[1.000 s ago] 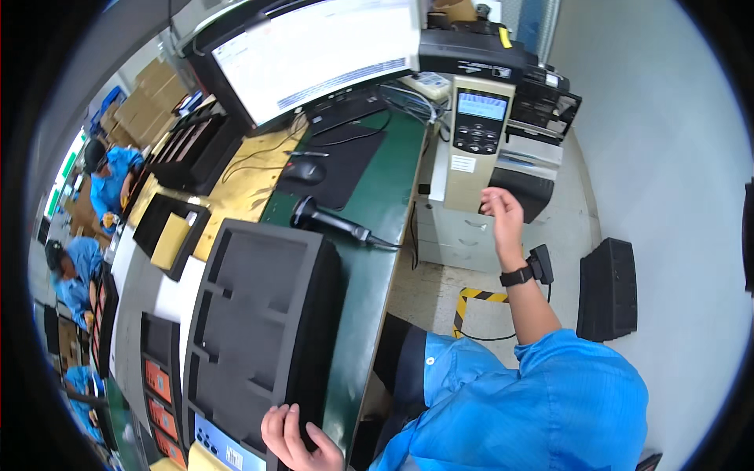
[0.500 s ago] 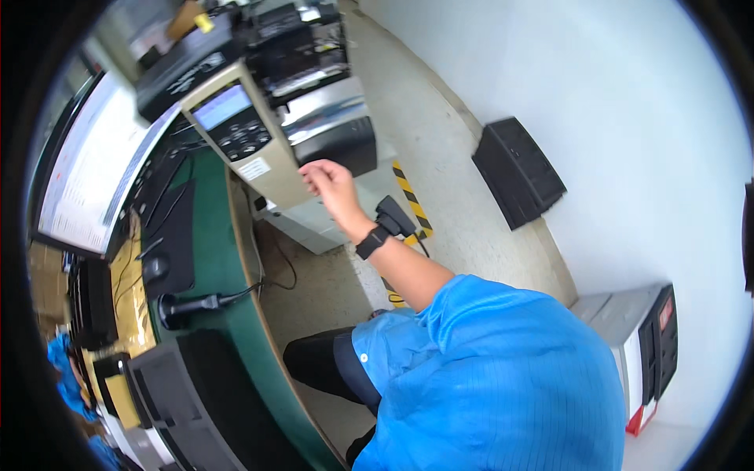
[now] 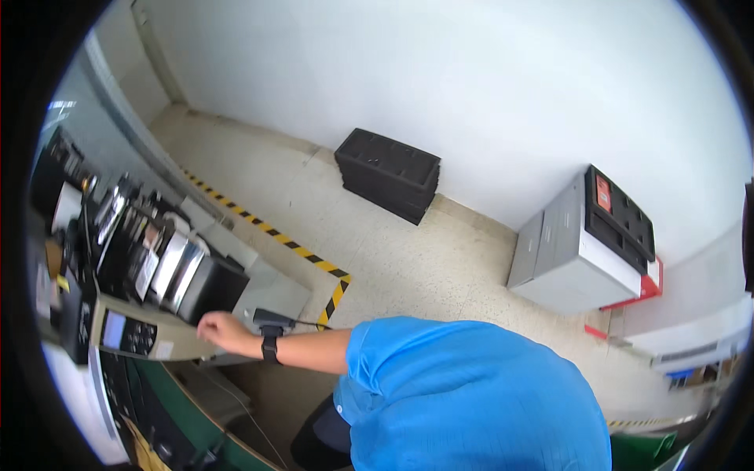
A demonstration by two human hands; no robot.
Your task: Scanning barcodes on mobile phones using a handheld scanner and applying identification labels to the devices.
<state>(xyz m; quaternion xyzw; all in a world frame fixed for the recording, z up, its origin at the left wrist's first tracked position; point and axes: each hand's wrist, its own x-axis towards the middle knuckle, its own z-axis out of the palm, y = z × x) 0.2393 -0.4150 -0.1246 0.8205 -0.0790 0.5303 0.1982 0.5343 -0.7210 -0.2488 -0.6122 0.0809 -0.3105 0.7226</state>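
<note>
My right hand (image 3: 225, 333) reaches left to a beige label printer (image 3: 179, 333) with a small screen and dark buttons. Its fingers are bent and drawn together near the printer's front edge. The fingertips are partly hidden, so I cannot tell whether they press on the printer or hold something small. A dark watch (image 3: 271, 344) is on that wrist. Just beyond the hand is the printer's black curved cover (image 3: 214, 289), beside a shiny silver part (image 3: 177, 271). A black corded device (image 3: 272, 319) shows right behind the wrist. My left hand is out of view.
Black stacked crates (image 3: 389, 174) stand against the white wall. A grey drawer cabinet (image 3: 561, 247) carries a black tray (image 3: 619, 220) at the right. Yellow-black floor tape (image 3: 287, 242) runs past the printer stand. The green desk (image 3: 177, 396) lies at the lower left.
The view has swung to the right, bringing more wall, floor and the cabinet into sight. My right hand stays close to the printer, fingers still bent.
</note>
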